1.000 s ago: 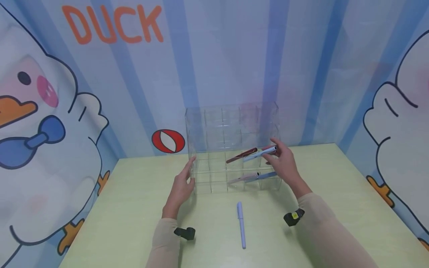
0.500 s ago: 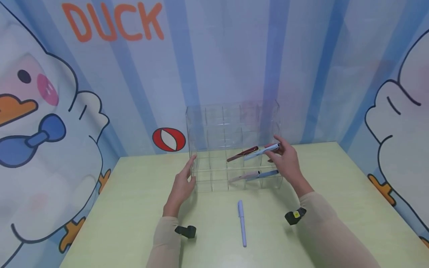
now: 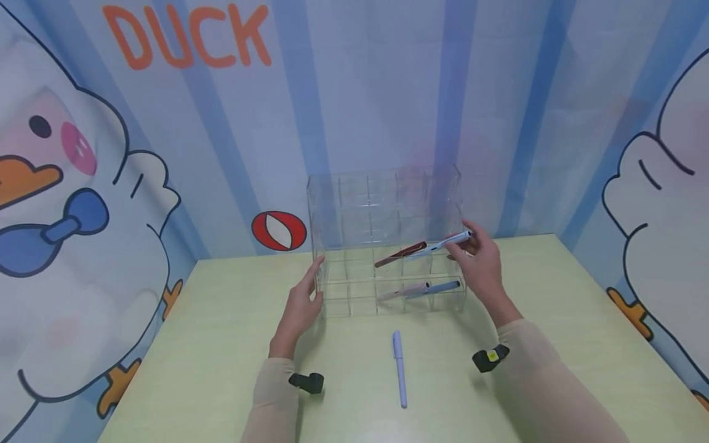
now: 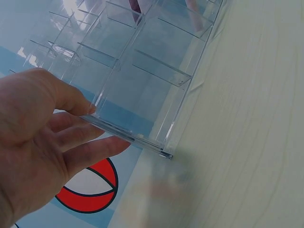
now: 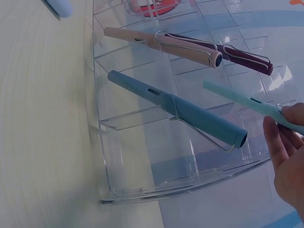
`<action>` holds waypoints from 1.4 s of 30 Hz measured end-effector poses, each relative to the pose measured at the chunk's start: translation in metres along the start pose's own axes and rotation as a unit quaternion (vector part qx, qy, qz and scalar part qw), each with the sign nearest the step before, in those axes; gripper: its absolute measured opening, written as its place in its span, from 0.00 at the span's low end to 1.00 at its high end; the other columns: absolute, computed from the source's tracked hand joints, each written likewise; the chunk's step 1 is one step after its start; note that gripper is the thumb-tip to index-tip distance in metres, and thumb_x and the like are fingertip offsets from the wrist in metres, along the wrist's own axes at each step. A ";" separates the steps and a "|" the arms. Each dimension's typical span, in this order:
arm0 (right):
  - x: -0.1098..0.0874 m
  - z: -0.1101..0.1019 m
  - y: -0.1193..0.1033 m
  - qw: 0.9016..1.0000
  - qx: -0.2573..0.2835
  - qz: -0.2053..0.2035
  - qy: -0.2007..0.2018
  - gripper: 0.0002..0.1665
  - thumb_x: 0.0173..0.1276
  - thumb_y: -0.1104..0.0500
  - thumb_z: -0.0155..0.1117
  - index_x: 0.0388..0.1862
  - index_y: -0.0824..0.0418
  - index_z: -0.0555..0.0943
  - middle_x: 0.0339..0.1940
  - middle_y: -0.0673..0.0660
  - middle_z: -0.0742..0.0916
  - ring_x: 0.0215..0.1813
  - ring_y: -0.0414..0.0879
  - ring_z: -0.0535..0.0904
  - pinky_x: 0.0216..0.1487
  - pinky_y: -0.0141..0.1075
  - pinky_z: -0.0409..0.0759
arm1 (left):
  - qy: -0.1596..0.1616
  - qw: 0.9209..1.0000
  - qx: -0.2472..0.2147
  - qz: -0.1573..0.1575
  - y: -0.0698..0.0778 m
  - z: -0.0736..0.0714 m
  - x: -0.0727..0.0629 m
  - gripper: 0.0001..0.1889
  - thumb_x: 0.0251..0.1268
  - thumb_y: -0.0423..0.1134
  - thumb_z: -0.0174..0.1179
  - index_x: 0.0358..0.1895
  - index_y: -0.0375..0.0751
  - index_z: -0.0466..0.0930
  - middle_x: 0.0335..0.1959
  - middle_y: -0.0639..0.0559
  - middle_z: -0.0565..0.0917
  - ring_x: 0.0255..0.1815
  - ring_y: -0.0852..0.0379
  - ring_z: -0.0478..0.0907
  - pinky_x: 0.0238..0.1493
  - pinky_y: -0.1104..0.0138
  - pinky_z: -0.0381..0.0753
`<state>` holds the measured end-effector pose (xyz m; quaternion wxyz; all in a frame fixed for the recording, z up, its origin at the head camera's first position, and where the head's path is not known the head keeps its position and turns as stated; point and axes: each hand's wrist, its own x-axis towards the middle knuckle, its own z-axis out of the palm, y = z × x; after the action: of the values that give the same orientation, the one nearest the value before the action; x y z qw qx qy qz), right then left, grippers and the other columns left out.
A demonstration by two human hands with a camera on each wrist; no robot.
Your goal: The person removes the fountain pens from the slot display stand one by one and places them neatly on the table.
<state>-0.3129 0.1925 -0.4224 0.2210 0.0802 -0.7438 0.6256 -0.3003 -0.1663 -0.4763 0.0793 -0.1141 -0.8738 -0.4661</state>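
Right hand [image 3: 483, 266]: fingertips [image 5: 281, 142] are pinching the clip end of a pale mint pen [image 5: 247, 105], holding it aslant at the right side of the clear acrylic organizer [image 3: 388, 240]; its front end is pointing into an open cell of the second row from the bottom. Palm is facing left, wrist rising off the table [image 3: 221, 344].

Left hand [image 3: 301, 304]: fingers [image 4: 90, 152] are lying nearly straight and spread narrow against the organizer's left wall, thumb on the front edge, bracing rather than gripping.

Inside the organizer: a dark red pen [image 3: 400, 255] is lying tilted in the same row, just left of the mint pen. In the bottom row a pink pen [image 3: 401, 291] and a blue pen [image 3: 440, 287] are resting side by side, ends poking out of the cells toward the right.

The organizer is standing near the far edge of the table, roughly centred, against the striped backdrop. A lilac pen [image 3: 399, 369] is lying loose on the table between the two forearms, near the front edge, well apart from the organizer.
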 end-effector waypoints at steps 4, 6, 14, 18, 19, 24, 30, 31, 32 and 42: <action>0.000 0.000 -0.004 0.998 0.051 -0.006 0.026 0.34 0.69 0.70 0.63 0.73 0.68 0.66 0.52 0.73 0.82 0.44 0.33 0.84 0.43 0.31 0.86 | 0.000 1.000 0.005 0.006 0.002 -0.001 0.001 0.42 0.70 0.23 0.54 0.80 0.64 0.54 0.79 0.49 0.59 0.74 0.43 0.63 0.69 0.52 0.69; 0.001 0.000 -0.006 0.997 0.071 -0.013 0.037 0.33 0.69 0.72 0.62 0.72 0.68 0.67 0.52 0.74 0.82 0.44 0.34 0.84 0.43 0.31 0.86 | 0.002 1.000 0.006 0.006 0.003 -0.002 0.001 0.42 0.70 0.23 0.54 0.80 0.64 0.54 0.79 0.49 0.60 0.74 0.43 0.63 0.69 0.52 0.69; 0.000 -0.003 -0.015 0.990 0.104 -0.046 0.080 0.36 0.66 0.73 0.65 0.73 0.65 0.68 0.48 0.69 0.85 0.41 0.38 0.86 0.38 0.31 0.87 | 0.002 1.000 0.009 0.004 0.004 -0.003 0.004 0.42 0.69 0.23 0.54 0.80 0.63 0.53 0.78 0.48 0.60 0.74 0.43 0.63 0.69 0.52 0.69; -0.002 -0.005 -0.019 0.987 0.112 -0.062 0.101 0.37 0.66 0.74 0.65 0.73 0.63 0.68 0.48 0.68 0.85 0.41 0.38 0.86 0.39 0.31 0.86 | 0.002 1.000 0.008 0.005 0.006 -0.005 0.006 0.42 0.70 0.24 0.54 0.80 0.64 0.53 0.79 0.49 0.59 0.74 0.43 0.63 0.69 0.52 0.69; -0.003 -0.005 -0.020 0.986 0.115 -0.064 0.106 0.37 0.66 0.74 0.64 0.74 0.62 0.68 0.48 0.69 0.85 0.42 0.38 0.86 0.39 0.31 0.86 | 0.002 1.000 0.006 0.005 0.006 -0.006 0.006 0.42 0.70 0.24 0.54 0.80 0.64 0.53 0.79 0.48 0.59 0.74 0.43 0.63 0.69 0.52 0.69; -0.008 -0.010 -0.024 0.982 0.122 -0.072 0.122 0.38 0.66 0.73 0.66 0.73 0.59 0.69 0.49 0.70 0.85 0.42 0.39 0.86 0.30 0.28 0.85 | 0.002 1.000 0.007 0.001 0.005 -0.006 0.005 0.42 0.70 0.24 0.54 0.80 0.65 0.54 0.78 0.48 0.60 0.74 0.42 0.63 0.69 0.51 0.69; -0.014 -0.016 -0.028 0.974 0.153 -0.084 0.147 0.37 0.63 0.72 0.69 0.71 0.58 0.72 0.45 0.61 0.88 0.41 0.41 0.87 0.17 0.26 0.76 | 0.000 1.000 0.006 0.001 0.002 -0.003 0.003 0.42 0.69 0.23 0.54 0.80 0.63 0.54 0.79 0.48 0.59 0.74 0.42 0.63 0.69 0.52 0.70; -0.015 -0.016 -0.028 0.972 0.162 -0.084 0.150 0.37 0.63 0.72 0.69 0.71 0.59 0.72 0.44 0.60 0.89 0.41 0.42 0.87 0.16 0.26 0.75 | -0.001 1.000 0.007 0.000 0.001 -0.002 0.003 0.42 0.69 0.23 0.54 0.80 0.63 0.53 0.79 0.49 0.59 0.74 0.43 0.63 0.69 0.52 0.70; -0.016 -0.017 -0.028 0.970 0.170 -0.083 0.152 0.37 0.62 0.72 0.70 0.70 0.59 0.72 0.44 0.59 0.89 0.41 0.42 0.88 0.16 0.26 0.75 | -0.001 1.000 0.009 -0.002 0.000 -0.001 0.003 0.42 0.69 0.23 0.54 0.80 0.64 0.53 0.79 0.49 0.59 0.74 0.43 0.63 0.69 0.53 0.69; -0.029 -0.017 -0.028 0.962 0.189 -0.103 0.167 0.34 0.61 0.74 0.70 0.67 0.61 0.77 0.46 0.63 0.89 0.41 0.43 0.89 0.17 0.25 0.76 | -0.002 1.000 0.010 0.000 0.001 -0.002 0.000 0.42 0.70 0.24 0.54 0.80 0.64 0.52 0.79 0.49 0.58 0.73 0.41 0.65 0.69 0.52 0.69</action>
<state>-0.2724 0.1990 -0.4072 0.3858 0.0911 -0.5523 0.7334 -0.3000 -0.1673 -0.4749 0.0783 -0.1144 -0.8786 -0.4570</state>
